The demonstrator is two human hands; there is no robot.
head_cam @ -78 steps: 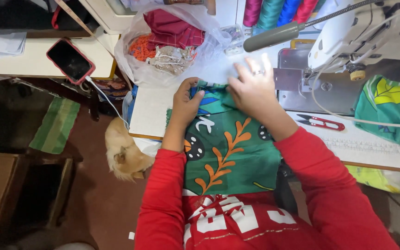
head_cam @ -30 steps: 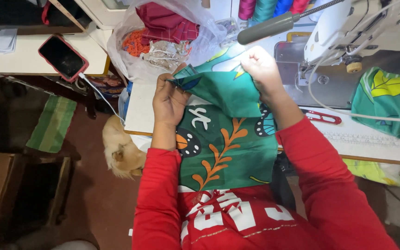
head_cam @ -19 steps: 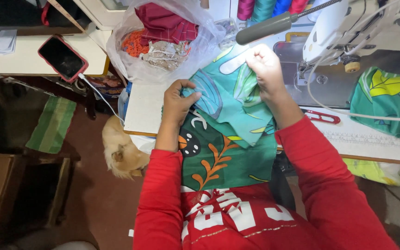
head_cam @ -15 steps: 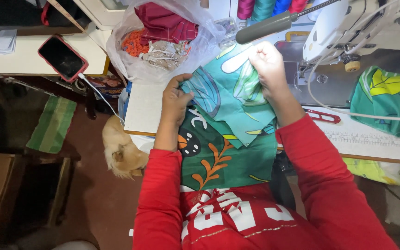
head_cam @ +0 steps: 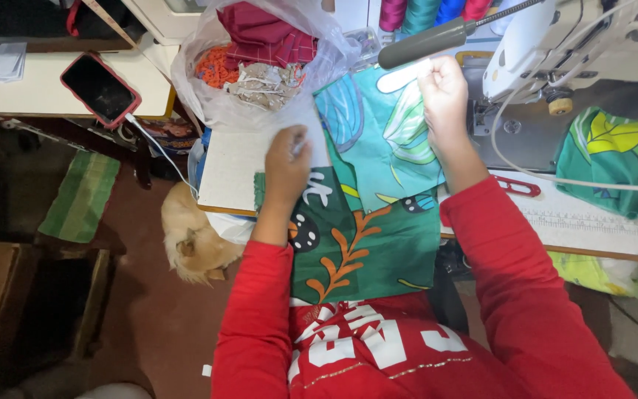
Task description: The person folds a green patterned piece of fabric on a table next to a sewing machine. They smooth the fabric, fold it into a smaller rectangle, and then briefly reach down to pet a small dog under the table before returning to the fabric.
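Overhead, both hands' fingers pinch green fabric (head_cam: 378, 214) on the white sewing table (head_cam: 238, 166); brown floor below.

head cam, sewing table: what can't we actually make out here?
- Needle area of the sewing machine: head view, hidden behind the machine's body and the right hand.
- Left hand fingertips: curled onto the green printed fabric; grip unclear.
- Bag of fabric scraps: lower contents hidden by top layers.
- Thread spools: cut off by the top edge.
- Dog: partly under the table edge.

Green leaf-print fabric (head_cam: 378, 214), seemingly folded, on table
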